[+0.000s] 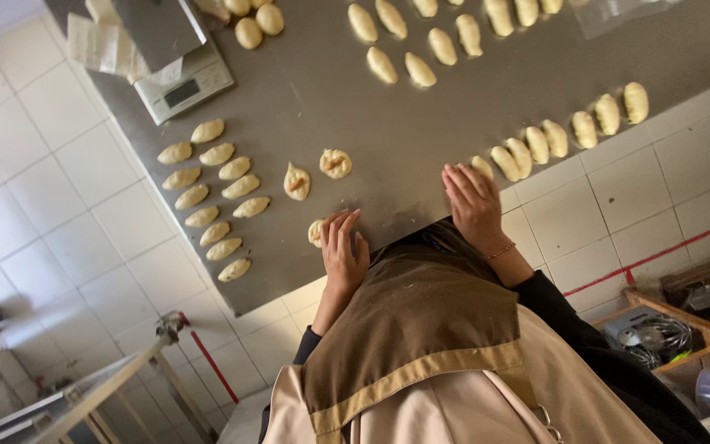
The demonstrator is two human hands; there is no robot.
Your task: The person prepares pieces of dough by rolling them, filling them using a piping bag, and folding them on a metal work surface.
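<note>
At the far left of the steel table, a white scale stood above two columns of shaped rolls, their long axes running roughly left to right. Right of these lay two open dough pieces, each showing a streak of filling.

Just nearer than those, at the table's near edge, the left hand rested with its fingers close together and bent over a small dough piece. The piece peeked out on the left side of the fingertips, touching them. It seemed pressed rather than gripped, though the hand hid most of it, so its long axis could not be told.

The right hand lay well apart to the right, palm down and fingers flat on the bare steel, holding nothing. Its fingertips came just beside the end roll of a line of rolls climbing to the far right. The left hand was plainly the nearer one to the small dough piece.
</note>
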